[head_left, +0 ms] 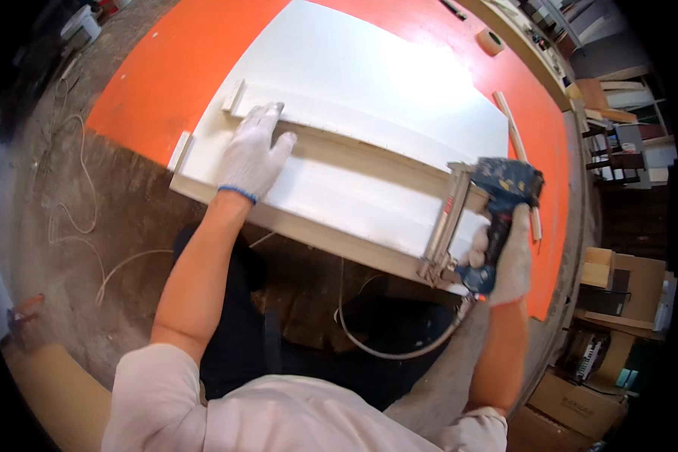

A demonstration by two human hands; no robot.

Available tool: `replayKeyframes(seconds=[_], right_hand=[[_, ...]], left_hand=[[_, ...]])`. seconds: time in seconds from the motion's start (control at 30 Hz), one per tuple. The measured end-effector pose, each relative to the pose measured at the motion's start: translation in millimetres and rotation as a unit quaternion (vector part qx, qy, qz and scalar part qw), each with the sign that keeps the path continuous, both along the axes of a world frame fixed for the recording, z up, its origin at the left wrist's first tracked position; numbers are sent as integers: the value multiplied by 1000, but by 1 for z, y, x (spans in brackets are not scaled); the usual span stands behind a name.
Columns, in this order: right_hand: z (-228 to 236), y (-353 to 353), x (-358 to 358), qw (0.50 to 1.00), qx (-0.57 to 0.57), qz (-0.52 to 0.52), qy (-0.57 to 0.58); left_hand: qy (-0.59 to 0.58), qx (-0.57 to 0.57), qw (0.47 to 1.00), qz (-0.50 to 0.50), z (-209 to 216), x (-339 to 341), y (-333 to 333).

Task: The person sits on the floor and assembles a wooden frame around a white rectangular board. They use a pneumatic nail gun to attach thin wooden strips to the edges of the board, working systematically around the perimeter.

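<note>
My right hand, in a whitish work glove, is closed around the black grip of a blue-black air nail gun. The gun's long metal magazine lies over the near right part of a white panel. A hose runs from the gun's grip end. My left hand, gloved with a blue cuff, rests at the left end of a long raised strip across the panel. Its fingers are stretched over the strip and the thumb stands apart. The underside of that hand is hidden.
The panel lies on an orange tabletop. Two short white blocks stand by its left edge. A tape roll and a thin wooden strip lie at the right. A pale hose trails over the floor; a cardboard box stands at lower right.
</note>
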State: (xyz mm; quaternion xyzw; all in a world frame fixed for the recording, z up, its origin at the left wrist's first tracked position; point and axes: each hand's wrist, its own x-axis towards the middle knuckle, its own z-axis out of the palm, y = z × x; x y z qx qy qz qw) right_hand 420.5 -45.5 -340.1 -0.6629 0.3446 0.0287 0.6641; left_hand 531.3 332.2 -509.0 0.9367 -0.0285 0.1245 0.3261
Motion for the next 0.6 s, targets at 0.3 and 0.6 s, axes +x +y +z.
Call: replayKeyframes(seconds=[0.3, 0.6], right_hand=[[-2, 81, -6, 988, -41, 145, -41], [-33, 134, 50, 975, -67, 212, -20]], left_hand=[[22, 13, 1000, -4, -29, -21, -8], [29, -26, 999, -21, -18, -24, -12]])
